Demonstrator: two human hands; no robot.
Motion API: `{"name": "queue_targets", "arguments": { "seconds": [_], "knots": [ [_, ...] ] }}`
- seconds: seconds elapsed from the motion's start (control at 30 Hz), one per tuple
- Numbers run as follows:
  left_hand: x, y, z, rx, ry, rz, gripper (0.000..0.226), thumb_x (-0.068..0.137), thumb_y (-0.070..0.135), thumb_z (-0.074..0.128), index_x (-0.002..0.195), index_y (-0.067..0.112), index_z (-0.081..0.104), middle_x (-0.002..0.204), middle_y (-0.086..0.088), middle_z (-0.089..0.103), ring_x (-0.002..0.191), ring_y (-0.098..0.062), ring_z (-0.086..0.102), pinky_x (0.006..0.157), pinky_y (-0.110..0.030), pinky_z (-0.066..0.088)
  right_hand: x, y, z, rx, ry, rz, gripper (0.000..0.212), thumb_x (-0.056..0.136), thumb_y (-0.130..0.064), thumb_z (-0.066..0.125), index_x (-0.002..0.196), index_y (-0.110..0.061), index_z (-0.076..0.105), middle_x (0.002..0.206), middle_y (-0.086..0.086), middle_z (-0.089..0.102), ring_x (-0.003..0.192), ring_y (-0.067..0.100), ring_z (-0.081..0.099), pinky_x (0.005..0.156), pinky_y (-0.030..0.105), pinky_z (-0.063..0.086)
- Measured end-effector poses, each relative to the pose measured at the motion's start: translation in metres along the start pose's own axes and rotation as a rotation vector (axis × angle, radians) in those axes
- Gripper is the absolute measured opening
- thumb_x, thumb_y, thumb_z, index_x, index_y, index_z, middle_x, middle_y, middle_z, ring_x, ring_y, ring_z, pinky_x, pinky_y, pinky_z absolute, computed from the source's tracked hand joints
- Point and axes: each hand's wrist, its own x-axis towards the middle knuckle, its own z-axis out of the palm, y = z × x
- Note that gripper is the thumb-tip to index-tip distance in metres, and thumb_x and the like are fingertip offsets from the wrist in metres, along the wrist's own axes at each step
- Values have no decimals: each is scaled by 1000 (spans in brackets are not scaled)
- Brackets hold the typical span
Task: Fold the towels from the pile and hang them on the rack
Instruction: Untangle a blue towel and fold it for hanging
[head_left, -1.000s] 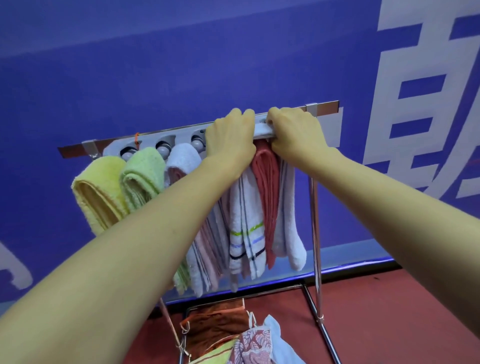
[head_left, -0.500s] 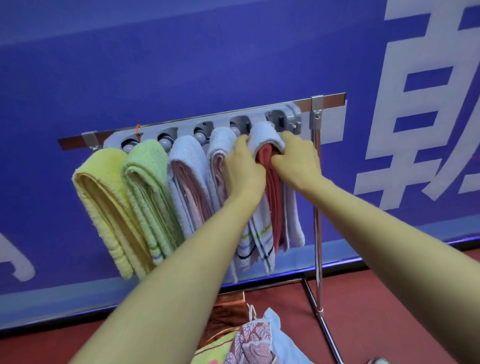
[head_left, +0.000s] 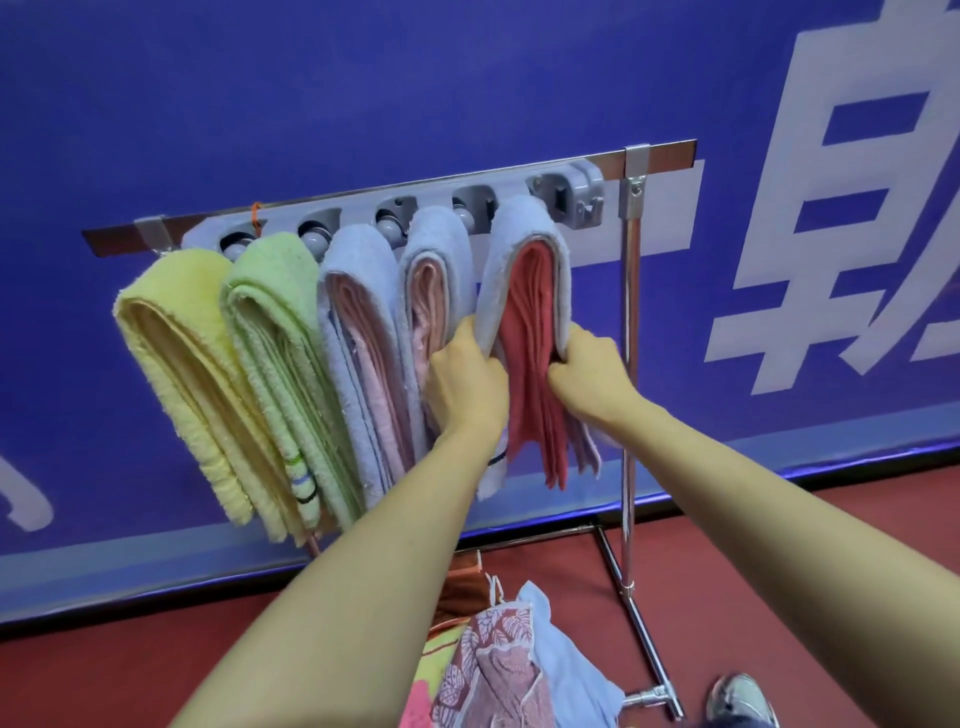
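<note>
Pinching both sides of the white-and-red towel hanging rightmost on the rack, the left hand and right hand are curling their fingers into it, ideally tugging downward evenly so both halves hang level.

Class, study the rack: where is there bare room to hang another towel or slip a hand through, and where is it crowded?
Free: the holder's end hook, between the white-and-red towel and the right post; the bar's left stub beyond the yellow towel. Crowded: five towels hang packed together, left hand and right hand gripping the last.
</note>
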Motion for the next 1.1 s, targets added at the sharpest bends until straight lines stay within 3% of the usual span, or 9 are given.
{"name": "queue_targets", "arguments": {
  "seconds": [0.17,0.33,0.4,0.5,0.6,0.73,0.83,1.0,1.1],
  "knots": [
    [-7,-2,13,-226,-103,-102,33,80,0,55,104,15,72,90,-16,72,88,-39,64,72,-34,45,-16,-19,14,363,-166,74,64,56,-23,53,119,-15,57,99,1,63,90,22,57,75,34,45],
    [2,-13,8,-406,-307,-119,26,78,-9,52,67,15,51,62,-1,53,66,-20,48,60,-32,37,-15,0,19,609,-103,86,53,56,-35,62,103,-13,61,95,4,68,90,13,62,85,44,50],
    [3,-18,6,-513,-374,-122,14,75,-6,51,77,4,61,72,-12,62,75,-21,55,68,-40,50,-18,4,20,635,-89,61,57,65,-42,72,118,-22,61,112,-4,69,107,11,65,95,41,51],
    [-1,-15,-1,-665,-455,-202,30,82,-13,50,91,10,67,88,-8,70,83,-19,66,79,-35,56,-20,6,23,674,-59,71,67,70,-58,80,127,-31,56,122,-8,67,115,13,63,99,43,51],
    [-5,-11,-9,-754,-542,-262,32,84,-15,50,89,11,68,77,-1,71,70,-11,69,64,-22,56,-22,5,25,682,7,100,71,66,-66,81,123,-33,57,118,-9,68,111,12,65,95,41,53],
    [-6,-12,-12,-747,-581,-332,26,84,-11,54,99,5,69,86,-9,71,85,-24,69,74,-28,58,-26,-3,22,576,143,112,46,73,-53,72,110,-28,62,100,-12,69,97,8,64,81,28,51],
    [-7,-13,-10,-616,-502,-309,31,76,4,57,104,9,69,92,-9,72,90,-27,67,82,-37,56,-28,-5,19,489,250,139,9,82,-28,59,80,-20,55,69,-6,59,70,17,56,63,30,43],
    [-11,-17,-15,-205,-106,-193,47,82,-6,47,120,14,68,109,-23,68,101,-41,60,83,-38,44,-27,-3,10,305,347,159,11,76,-19,59,82,-10,55,63,-2,58,66,25,55,61,35,44],
    [-13,-22,-7,-135,-71,-188,57,81,-6,49,128,23,64,108,-19,70,100,-41,62,82,-39,46,-29,0,5,257,348,188,18,70,-21,60,87,-15,56,68,0,63,68,27,59,65,39,52]
  ]
}}
